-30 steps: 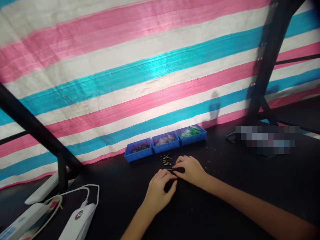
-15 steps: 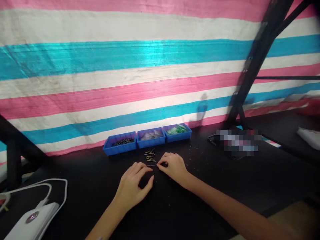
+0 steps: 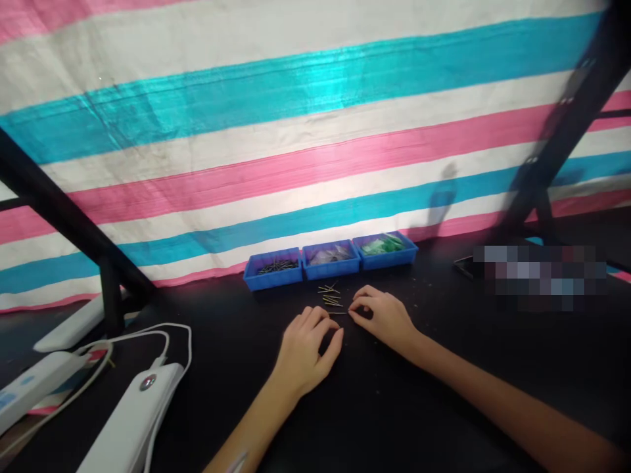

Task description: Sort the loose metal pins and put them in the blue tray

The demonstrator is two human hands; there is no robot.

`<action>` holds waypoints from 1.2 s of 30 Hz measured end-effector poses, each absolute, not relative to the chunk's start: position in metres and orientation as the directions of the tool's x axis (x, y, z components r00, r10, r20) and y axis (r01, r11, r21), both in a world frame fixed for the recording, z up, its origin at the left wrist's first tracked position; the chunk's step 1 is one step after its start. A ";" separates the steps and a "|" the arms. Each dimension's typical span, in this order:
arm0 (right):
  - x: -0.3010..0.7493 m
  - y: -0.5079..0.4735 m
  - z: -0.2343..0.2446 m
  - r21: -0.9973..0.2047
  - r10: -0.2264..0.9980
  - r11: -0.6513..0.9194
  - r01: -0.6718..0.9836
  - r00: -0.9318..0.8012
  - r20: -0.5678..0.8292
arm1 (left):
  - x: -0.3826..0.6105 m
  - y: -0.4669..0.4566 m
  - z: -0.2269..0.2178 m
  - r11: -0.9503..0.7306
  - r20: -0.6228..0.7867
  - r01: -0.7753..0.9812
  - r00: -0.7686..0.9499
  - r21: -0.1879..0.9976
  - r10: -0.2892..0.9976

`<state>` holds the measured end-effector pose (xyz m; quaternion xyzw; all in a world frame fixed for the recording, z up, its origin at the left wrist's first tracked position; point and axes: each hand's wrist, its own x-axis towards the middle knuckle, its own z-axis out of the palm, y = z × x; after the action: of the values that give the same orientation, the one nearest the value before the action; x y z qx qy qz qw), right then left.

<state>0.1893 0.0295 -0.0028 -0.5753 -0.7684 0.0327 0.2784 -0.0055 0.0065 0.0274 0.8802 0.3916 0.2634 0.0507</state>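
My right hand [image 3: 384, 320] has thumb and index finger pinched at the right end of a thin metal rod [image 3: 338, 313] that looks like a small drill bit. Close by on the left, my left hand [image 3: 306, 351] rests on the table with thumb and fingers apart, its fingertips near the rod's other end. Just beyond, several similar drill bits [image 3: 332, 301] lie in small groups. Behind them stands a blue bin of dark drill bits [image 3: 277, 267]. Beside it are a bin of clear plastic bags [image 3: 331, 253] and one of green-and-white plastic packets [image 3: 384, 245].
On the left, a white power bank [image 3: 133, 414] with a white cable [image 3: 189, 341] lies near a white power strip [image 3: 39, 384]. Black frame legs [image 3: 106, 263] rise at both sides. A striped sheet [image 3: 296, 164] hangs behind. A blurred-out object [image 3: 537, 272] lies right.
The view has turned left, so everything sits further right in the picture. Both hands stay beside the same rod, with little change in their pose.
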 end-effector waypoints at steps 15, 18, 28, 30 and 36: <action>0.201 0.036 0.000 -0.497 0.906 0.282 0.821 -0.058 0.419 | -0.007 0.012 0.026 -0.613 0.407 0.730 0.483 0.300 0.775; 0.200 0.034 0.002 -0.522 0.906 0.287 0.803 -0.051 0.420 | -0.008 0.015 0.023 -0.596 0.388 0.734 0.472 0.325 0.792; 0.195 0.030 -0.004 -0.398 0.860 0.473 0.786 -0.313 0.403 | -0.007 0.018 0.017 -0.522 0.315 0.776 0.426 0.356 0.848; 0.194 0.029 -0.005 -0.368 0.846 0.501 0.784 -0.353 0.400 | -0.008 0.020 0.014 -0.518 0.317 0.773 0.419 0.367 0.850; 0.192 0.024 -0.003 -0.334 0.829 0.540 0.772 -0.422 0.367 | -0.011 0.025 0.001 -0.596 0.302 0.734 0.517 0.326 0.801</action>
<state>0.1921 0.0238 -0.0029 -0.4760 -0.8412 0.0569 0.2504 -0.0105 0.0251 0.0014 0.8674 0.4423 0.2141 0.0786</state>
